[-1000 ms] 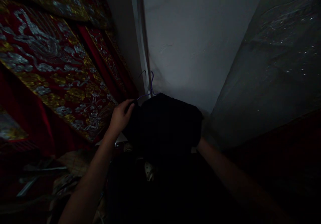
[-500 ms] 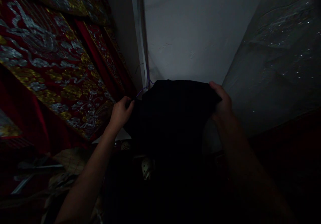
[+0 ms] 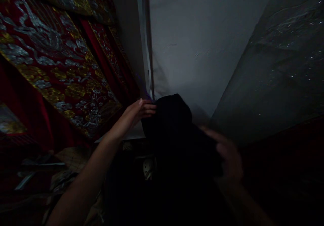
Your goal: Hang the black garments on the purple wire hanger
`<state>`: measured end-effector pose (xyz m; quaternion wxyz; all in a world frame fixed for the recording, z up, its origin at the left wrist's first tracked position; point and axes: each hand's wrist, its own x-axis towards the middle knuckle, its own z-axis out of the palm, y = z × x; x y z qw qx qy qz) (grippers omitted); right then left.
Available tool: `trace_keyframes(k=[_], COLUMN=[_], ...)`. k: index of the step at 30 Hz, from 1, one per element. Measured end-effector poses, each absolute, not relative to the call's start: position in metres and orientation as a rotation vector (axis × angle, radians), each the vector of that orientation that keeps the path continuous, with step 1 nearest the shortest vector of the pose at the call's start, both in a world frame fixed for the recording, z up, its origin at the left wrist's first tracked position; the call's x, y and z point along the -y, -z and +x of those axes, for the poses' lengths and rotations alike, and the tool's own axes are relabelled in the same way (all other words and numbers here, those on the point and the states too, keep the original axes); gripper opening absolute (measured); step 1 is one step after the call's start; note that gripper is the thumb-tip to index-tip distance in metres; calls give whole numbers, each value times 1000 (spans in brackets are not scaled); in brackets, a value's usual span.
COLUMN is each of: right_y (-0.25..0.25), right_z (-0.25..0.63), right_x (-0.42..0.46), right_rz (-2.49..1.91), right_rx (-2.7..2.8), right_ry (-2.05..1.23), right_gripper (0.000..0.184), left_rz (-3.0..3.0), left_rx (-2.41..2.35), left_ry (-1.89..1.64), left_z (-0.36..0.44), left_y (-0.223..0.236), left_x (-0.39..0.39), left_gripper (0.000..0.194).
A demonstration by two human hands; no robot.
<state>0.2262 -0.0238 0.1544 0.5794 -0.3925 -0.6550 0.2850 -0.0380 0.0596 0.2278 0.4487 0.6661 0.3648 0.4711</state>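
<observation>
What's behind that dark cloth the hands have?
Beyond the top of the dark cloth, you can see pale wall, and a blurry bit of purple hanger above the left hand. Whatever is directly behind the middle is covered, so I can't tell.

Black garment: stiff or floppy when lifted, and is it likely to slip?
The black garment is probably floppy: its outline humps near the left hand and drops toward the right hand. It shows no sheen, so may not slip easily, though dimness hides its weave.
</observation>
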Motion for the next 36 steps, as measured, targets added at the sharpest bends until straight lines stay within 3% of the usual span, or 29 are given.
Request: trace_keyframes(k=[2,5,9,11,16,21,29,36], right_y=[-152,-153,-149,-142,-126,-151,-219,-170], right_z=[198,169,175,190,218,225,250,262], right_x=[40,40,-1,-29,-82,-110,-153,-116], right_rz=[-591,-267,-567,-797,-956,-983,-917,-1028], right_rx=[1826,2184,1999,1850,1926,1553,1220,1201], right_ry=[-712,-754,-439,-320,-754,-1022,-560,-371], right_gripper=[31,37,31,38,28,44,51,49], left_rz=[1499,1411,1663,1854,2064,2000,2213,2354], left_rx=[-883,-937,-1001,-1038,-1194,-1388,-1641,-1746], left_ry=[-1053,-871,-609,-580,-864,-1240,-1664,-1926], left_z=[-36,-49,-86,-104,-126,-126,-125,-96], left_y=[-223,-213,-210,-214,-221,-216,-194,-144], left_x=[-49,-30,-3,6,-8,-49,-76,-50], left_gripper=[54,49,39,32,27,34,45,31])
